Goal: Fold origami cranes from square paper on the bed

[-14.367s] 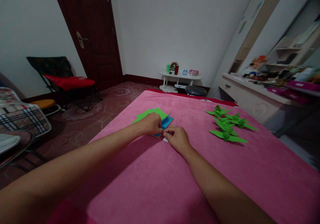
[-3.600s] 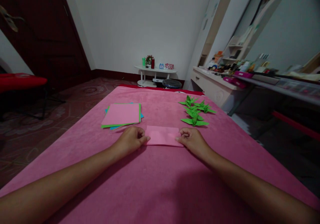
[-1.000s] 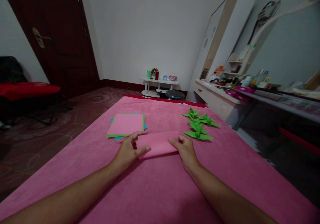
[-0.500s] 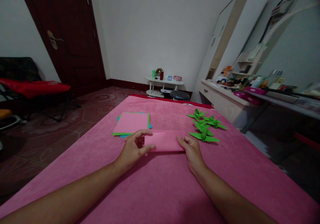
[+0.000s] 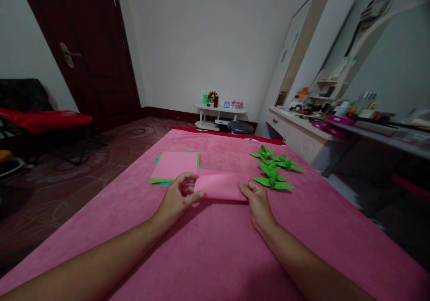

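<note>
Head view: left hand loosely holds pink paper; right hand pinches it, partly hidden behind.

I face a white side table (red flowers on top) at twelve o'clock, a dark door at eleven, a cluttered dresser at two.
</note>
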Demonstrator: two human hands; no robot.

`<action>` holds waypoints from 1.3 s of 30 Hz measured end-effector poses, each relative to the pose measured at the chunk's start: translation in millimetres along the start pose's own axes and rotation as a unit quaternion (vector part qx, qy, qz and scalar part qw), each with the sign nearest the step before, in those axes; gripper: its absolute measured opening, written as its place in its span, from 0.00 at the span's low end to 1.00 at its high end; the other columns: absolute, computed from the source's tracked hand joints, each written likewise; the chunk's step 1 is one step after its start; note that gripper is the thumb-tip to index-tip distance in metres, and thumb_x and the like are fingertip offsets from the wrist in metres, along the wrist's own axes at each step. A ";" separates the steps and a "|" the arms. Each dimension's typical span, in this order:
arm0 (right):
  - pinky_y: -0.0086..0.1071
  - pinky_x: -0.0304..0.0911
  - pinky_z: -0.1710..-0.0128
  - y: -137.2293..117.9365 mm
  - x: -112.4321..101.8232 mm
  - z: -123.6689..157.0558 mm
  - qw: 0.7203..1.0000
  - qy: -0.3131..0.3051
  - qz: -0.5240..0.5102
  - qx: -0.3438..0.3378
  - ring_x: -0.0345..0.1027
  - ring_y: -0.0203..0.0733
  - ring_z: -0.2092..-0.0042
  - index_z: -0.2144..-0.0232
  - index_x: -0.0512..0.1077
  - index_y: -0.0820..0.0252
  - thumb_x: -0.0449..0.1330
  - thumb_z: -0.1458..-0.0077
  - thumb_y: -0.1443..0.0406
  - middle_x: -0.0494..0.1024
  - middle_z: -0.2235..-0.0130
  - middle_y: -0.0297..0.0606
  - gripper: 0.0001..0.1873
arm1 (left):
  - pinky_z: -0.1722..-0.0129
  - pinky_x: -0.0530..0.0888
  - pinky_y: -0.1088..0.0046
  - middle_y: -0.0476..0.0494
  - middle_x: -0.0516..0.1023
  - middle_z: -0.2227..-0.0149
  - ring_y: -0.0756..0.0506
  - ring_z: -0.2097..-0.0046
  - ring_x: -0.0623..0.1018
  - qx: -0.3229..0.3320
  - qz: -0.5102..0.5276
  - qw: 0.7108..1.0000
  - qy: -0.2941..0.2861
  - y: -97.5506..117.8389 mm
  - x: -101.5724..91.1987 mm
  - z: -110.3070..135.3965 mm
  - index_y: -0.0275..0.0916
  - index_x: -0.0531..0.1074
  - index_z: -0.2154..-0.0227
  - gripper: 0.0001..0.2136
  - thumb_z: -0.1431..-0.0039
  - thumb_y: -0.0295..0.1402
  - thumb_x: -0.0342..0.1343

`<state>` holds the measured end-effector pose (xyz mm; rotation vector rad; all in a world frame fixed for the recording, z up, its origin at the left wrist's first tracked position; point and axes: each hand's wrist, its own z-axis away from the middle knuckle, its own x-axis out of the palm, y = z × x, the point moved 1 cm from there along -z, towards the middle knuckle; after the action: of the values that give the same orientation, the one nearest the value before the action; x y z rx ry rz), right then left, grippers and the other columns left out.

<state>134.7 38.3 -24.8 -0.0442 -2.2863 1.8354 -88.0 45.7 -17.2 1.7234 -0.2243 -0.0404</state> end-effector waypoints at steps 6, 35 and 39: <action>0.27 0.52 0.73 -0.4 0.2 0.4 1.000 -0.008 -0.019 0.007 0.56 0.34 0.75 0.80 0.71 0.61 0.63 0.55 0.56 0.68 0.79 0.29 0.14 | 0.75 0.73 0.76 0.48 0.73 0.67 0.52 0.73 0.73 -0.001 -0.010 1.000 -0.001 -2.8 -2.0 -1.5 0.38 0.62 0.61 0.22 0.58 0.35 0.65; 0.27 0.45 0.76 6.9 -3.7 -3.2 1.000 -0.009 0.012 -0.003 0.50 0.32 0.77 0.81 0.65 0.62 0.62 0.53 0.55 0.62 0.80 0.28 0.17 | 0.74 0.60 0.78 0.52 0.64 0.80 0.53 0.75 0.63 0.064 -0.111 0.991 0.023 7.9 -6.4 -0.5 0.35 0.66 0.85 0.15 0.49 0.37 0.58; 0.27 0.44 0.77 6.6 -3.1 -3.2 1.000 -0.006 0.019 -0.002 0.48 0.31 0.77 0.82 0.62 0.61 0.63 0.54 0.55 0.59 0.81 0.27 0.19 | 0.75 0.60 0.79 0.52 0.66 0.81 0.53 0.76 0.63 0.036 -0.085 0.995 0.038 7.3 -5.6 -0.4 0.35 0.69 0.85 0.13 0.54 0.38 0.61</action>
<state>137.5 42.4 -31.0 -0.0781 -2.3122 1.8531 -94.3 46.0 -10.5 1.8092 -0.0220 -0.0924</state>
